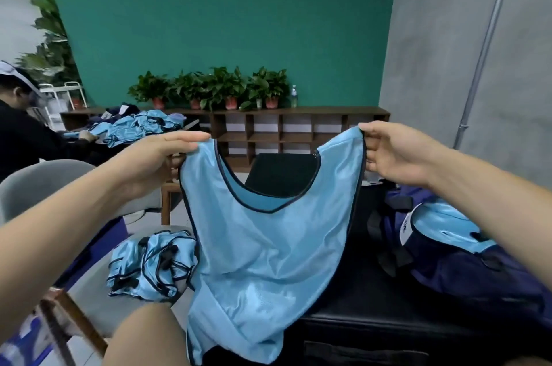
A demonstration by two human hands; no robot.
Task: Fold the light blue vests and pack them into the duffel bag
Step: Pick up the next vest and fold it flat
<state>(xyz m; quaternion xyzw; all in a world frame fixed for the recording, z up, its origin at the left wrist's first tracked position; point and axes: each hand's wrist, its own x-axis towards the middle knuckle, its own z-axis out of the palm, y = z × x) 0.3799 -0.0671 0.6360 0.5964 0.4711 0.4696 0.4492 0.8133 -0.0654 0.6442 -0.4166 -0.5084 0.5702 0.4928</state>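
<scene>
Draped over the near knee, the light blue vest hangs spread: left hand and right hand each pinch one shoulder strap in their grip, likely squaring it for folding.

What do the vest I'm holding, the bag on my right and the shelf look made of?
Vest: thin glossy mesh, probably polyester; sheen and fine holes show. Bag: matte navy woven cloth, likely nylon. Shelf: brown wood grain look; solid wood or laminate, cannot tell.
</scene>
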